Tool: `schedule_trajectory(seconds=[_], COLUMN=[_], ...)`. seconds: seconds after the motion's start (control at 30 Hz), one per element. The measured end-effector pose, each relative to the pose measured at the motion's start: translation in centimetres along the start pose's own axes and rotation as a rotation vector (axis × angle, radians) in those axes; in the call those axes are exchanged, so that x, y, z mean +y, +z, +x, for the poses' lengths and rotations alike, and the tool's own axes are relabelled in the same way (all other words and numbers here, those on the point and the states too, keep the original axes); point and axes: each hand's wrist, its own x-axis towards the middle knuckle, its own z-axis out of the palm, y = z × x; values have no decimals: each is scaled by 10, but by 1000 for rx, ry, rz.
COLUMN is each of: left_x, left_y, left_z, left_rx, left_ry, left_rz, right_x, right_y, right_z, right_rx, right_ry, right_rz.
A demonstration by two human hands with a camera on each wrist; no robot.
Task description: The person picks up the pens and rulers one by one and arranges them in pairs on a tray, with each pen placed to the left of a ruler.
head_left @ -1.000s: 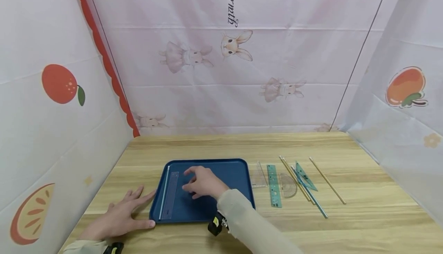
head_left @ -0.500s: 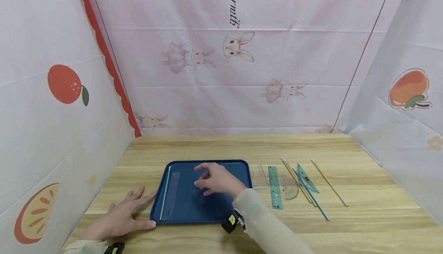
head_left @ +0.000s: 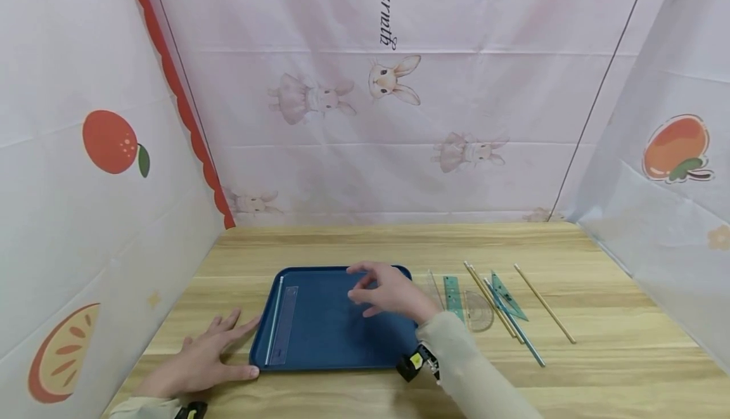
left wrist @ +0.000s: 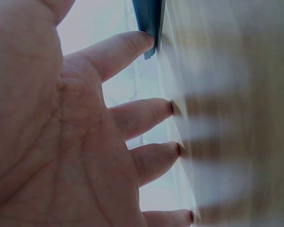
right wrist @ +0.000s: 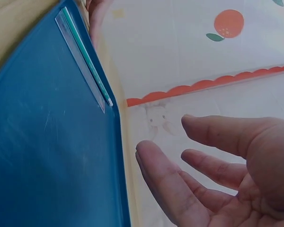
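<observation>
A blue tray (head_left: 327,317) lies on the wooden table. Along its left side rest a blue-green pencil (head_left: 274,321) and, beside it, a clear ruler (head_left: 284,325). My left hand (head_left: 199,355) is spread on the table, with thumb and index finger touching the tray's left edge; in the left wrist view a fingertip (left wrist: 144,41) meets the tray's side. My right hand (head_left: 390,291) hovers over the tray's right part, holding nothing, its fingers loosely bent and thumb apart, as the right wrist view also shows.
Right of the tray lie a clear set square (head_left: 435,287), a green ruler (head_left: 452,292), a clear protractor (head_left: 480,311), a green set square (head_left: 509,296), a blue pencil (head_left: 530,346) and several gold pencils, one apart (head_left: 545,303). Printed cloth walls enclose the table.
My right hand has moved right across the tray, away from the ruler and pencil, and now its forearm partly covers the green ruler. The left hand has stayed at the tray's edge.
</observation>
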Motion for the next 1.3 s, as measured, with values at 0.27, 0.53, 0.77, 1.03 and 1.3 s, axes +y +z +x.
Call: schedule_trajectory(seconds=[0.27, 0.53, 0.77, 1.03, 1.3], left_x=[-1, -2, -2, 0, 1], left_y=[1, 1, 2, 1, 0], left_z=[1, 0, -1, 0, -1], left_rx=[-15, 0, 3, -1, -7], left_ry=[-14, -3, 3, -1, -8], left_rz=[-19, -6, -1, -4, -22], right_x=[4, 15, 16, 17, 25], right_y=[-17, -31, -48, -76, -93], right_z=[-22, -34, -43, -55, -59], right_rx=[-41, -36, -48, -33, -26], right_ry=[-8, -10, -9, 18, 10], right_rz=[-21, -22, -4, 61, 74])
